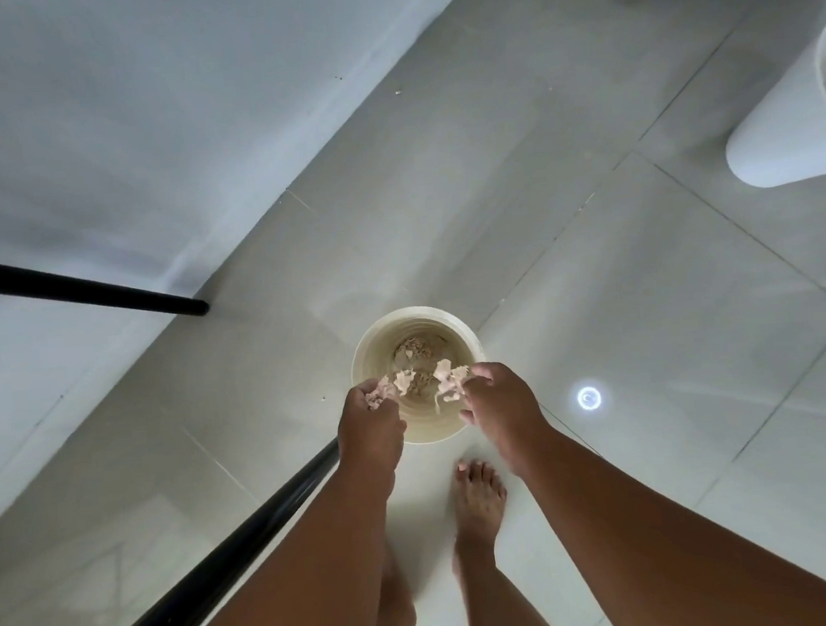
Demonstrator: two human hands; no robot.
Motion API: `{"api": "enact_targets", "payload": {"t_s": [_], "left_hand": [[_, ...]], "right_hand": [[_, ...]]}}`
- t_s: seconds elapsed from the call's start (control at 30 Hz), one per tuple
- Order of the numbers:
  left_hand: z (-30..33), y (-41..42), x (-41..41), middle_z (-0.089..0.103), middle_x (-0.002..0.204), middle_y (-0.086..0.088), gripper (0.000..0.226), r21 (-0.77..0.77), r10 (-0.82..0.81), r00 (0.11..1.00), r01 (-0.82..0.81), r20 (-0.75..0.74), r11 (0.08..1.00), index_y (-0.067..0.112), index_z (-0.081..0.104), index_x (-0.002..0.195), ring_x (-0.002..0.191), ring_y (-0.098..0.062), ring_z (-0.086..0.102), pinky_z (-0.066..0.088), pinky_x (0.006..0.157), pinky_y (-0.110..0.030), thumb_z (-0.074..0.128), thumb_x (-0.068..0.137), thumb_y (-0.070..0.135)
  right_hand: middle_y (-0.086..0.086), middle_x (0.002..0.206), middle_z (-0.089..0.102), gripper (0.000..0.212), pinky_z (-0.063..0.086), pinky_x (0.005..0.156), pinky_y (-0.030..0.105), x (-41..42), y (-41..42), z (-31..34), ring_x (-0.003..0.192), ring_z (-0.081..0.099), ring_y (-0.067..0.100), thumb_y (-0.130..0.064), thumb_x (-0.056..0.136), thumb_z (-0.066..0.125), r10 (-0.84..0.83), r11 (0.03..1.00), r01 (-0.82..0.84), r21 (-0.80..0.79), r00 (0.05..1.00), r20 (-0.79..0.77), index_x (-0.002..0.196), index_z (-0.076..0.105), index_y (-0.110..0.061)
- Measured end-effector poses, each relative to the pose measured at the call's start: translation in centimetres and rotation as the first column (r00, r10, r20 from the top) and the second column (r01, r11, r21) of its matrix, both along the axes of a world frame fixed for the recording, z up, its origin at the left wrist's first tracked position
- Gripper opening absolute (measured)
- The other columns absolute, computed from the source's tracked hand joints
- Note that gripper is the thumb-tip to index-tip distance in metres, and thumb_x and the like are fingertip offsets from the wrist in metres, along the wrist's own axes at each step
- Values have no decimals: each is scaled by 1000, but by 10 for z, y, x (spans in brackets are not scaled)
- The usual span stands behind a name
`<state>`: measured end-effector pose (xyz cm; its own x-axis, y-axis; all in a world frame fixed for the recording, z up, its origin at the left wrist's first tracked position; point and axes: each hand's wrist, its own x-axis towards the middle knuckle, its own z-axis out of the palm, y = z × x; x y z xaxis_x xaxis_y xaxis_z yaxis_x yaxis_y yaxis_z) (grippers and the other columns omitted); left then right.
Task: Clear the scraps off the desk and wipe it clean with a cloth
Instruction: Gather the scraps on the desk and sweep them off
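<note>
A cream round bin (pixel 371 346) stands on the tiled floor straight below me, with crumpled paper scraps (pixel 416 350) lying at its bottom. My left hand (pixel 368 426) hovers over the bin's near left rim and grips a bunch of pale torn scraps (pixel 390 387). My right hand (pixel 502 410) is over the near right rim and pinches more pale scraps (pixel 449 379), some dangling into the opening. The desk top and any cloth are out of view.
Two black desk legs (pixel 79 292) (pixel 214 575) slant in from the left. My bare foot (pixel 477 502) stands just behind the bin. A white wall (pixel 84 117) fills the upper left. A white round stool or basket (pixel 794 124) sits at right.
</note>
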<state>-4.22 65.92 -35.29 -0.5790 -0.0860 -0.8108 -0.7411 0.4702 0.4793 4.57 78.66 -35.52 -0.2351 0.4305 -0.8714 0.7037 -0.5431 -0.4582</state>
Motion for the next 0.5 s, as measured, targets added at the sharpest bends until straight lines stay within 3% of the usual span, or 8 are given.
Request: {"api": "enact_targets", "payload": {"t_s": [0.17,0.3,0.5], "left_hand": [[7,-1,-4,65,113,0,38,24,26,1000,-26,16,999,31,58,124,89,-16,65,61,92,-42,52,94,7],[18,1,-6,61,131,-12,54,30,25,1000,-25,17,999,24,54,142,92,-14,64,59,97,-44,48,93,2],[58,8,-4,63,122,-7,53,37,10,1000,-10,1,999,26,56,139,88,-13,65,58,98,-46,47,91,5]], "right_hand": [[1,118,58,47,58,99,42,0,-4,3,94,66,14,-16,98,48,-19,998,19,-55,1000,-7,144,53,-21],[5,125,63,47,56,101,44,2,-4,15,87,69,11,-18,97,50,-21,998,20,-59,1000,-17,143,54,-22],[6,134,63,45,58,96,51,2,-5,58,92,70,12,-20,97,50,-18,998,17,-55,999,-26,141,55,-28]]}}
